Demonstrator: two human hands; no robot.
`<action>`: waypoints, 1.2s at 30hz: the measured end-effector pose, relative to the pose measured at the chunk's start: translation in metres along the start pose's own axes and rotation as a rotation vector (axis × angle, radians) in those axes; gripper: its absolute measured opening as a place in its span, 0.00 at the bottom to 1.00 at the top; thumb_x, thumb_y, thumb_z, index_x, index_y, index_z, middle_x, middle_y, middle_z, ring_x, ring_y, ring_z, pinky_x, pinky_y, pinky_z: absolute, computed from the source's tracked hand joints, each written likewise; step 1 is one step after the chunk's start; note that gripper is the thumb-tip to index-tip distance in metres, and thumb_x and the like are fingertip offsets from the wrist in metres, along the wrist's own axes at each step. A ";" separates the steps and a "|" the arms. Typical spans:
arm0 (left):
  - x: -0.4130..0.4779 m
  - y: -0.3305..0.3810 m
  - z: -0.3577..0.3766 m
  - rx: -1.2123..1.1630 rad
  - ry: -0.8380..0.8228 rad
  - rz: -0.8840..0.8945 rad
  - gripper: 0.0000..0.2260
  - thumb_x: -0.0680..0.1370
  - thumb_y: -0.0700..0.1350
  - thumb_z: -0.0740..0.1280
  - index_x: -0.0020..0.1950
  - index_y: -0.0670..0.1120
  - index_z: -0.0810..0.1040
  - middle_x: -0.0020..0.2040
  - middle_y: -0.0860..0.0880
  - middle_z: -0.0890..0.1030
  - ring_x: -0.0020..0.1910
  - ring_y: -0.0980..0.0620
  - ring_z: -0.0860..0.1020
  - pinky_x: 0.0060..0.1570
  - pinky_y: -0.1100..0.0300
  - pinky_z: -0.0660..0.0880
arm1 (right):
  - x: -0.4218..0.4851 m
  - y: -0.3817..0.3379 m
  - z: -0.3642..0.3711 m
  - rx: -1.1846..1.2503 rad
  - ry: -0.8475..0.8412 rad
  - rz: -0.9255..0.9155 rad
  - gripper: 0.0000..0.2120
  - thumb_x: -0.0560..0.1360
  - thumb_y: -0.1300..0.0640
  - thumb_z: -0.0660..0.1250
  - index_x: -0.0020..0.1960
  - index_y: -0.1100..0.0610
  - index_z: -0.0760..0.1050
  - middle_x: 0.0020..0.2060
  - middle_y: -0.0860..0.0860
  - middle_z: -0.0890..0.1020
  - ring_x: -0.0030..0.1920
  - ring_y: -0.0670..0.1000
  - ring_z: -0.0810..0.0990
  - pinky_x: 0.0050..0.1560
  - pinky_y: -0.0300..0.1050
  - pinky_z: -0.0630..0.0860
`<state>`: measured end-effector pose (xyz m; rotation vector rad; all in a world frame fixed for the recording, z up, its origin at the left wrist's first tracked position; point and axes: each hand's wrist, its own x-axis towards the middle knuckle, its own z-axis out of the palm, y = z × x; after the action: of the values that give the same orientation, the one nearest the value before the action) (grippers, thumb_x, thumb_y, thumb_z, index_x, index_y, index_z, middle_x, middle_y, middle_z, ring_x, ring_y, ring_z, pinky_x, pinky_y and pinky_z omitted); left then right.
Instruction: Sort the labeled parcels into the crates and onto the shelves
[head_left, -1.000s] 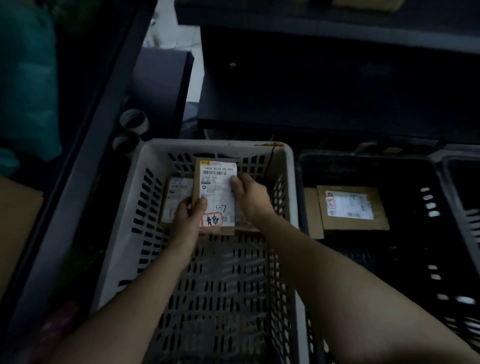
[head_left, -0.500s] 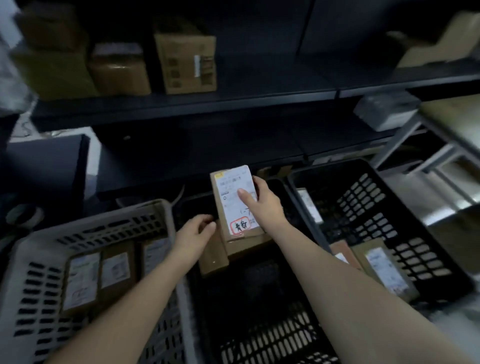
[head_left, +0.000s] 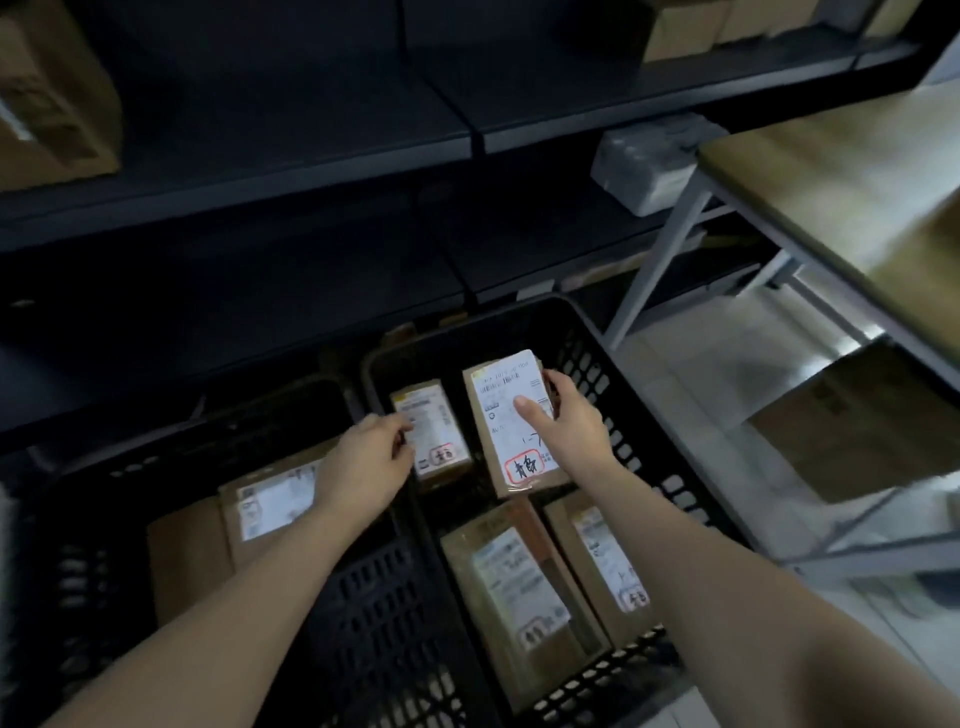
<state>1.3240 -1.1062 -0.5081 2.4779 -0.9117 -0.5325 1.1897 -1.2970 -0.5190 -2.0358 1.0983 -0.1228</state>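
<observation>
Brown card and a white label fill the right hand (head_left: 569, 423). It is clamped on the held parcel (head_left: 506, 415), with the thumb (head_left: 525, 406) pressed on the label face and the fingers (head_left: 557, 383) wrapped round the edge on the hand's own side. This parcel hangs over the far end of the black crate (head_left: 597, 364). Its long axis runs away from the person, and the red-ringed mark sits at the end nearer the wrist. Just across from the thumb, toward the other arm, the smaller parcel (head_left: 436, 431) lies the same way. The left hand (head_left: 363, 462) has curled fingertips at that parcel's edge, but I cannot tell whether they pinch it or merely touch it. Behind both hands, closer to the person, the near parcel (head_left: 511, 587) and the corner parcel (head_left: 608, 561) lie side by side in the same crate. Outboard of the left hand, the second crate (head_left: 363, 618) holds another labelled box (head_left: 275, 499). The spot that matters seems to lie straight below the right hand, between the smaller parcel and the crate wall by the fingers. The parcel itself hides the floor there. The right hand is plainly the nearer one, and I judge it need only lower the parcel, keeping that long axis in line with its neighbour.
</observation>
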 end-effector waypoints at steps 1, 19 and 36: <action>0.006 0.007 0.005 0.075 0.000 0.014 0.15 0.79 0.48 0.61 0.65 0.49 0.74 0.56 0.48 0.75 0.56 0.47 0.75 0.53 0.51 0.74 | 0.007 0.010 -0.006 -0.035 -0.009 0.007 0.34 0.75 0.36 0.62 0.75 0.51 0.59 0.60 0.52 0.78 0.54 0.54 0.80 0.52 0.56 0.78; 0.082 0.031 0.087 0.050 -0.284 -0.336 0.35 0.77 0.52 0.65 0.77 0.49 0.49 0.76 0.43 0.46 0.74 0.40 0.50 0.68 0.47 0.62 | 0.106 0.060 0.040 -0.230 -0.191 0.185 0.30 0.77 0.40 0.62 0.73 0.53 0.60 0.61 0.57 0.75 0.55 0.59 0.78 0.47 0.50 0.75; 0.121 0.032 0.155 -0.075 0.085 -0.527 0.41 0.71 0.48 0.71 0.77 0.57 0.50 0.75 0.48 0.36 0.72 0.39 0.47 0.66 0.41 0.61 | 0.190 0.108 0.091 0.033 -0.358 0.290 0.26 0.78 0.43 0.63 0.72 0.50 0.63 0.58 0.55 0.79 0.54 0.57 0.80 0.56 0.56 0.78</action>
<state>1.3173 -1.2521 -0.6433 2.6411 -0.1895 -0.6065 1.2749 -1.4152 -0.7055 -1.7583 1.1346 0.3556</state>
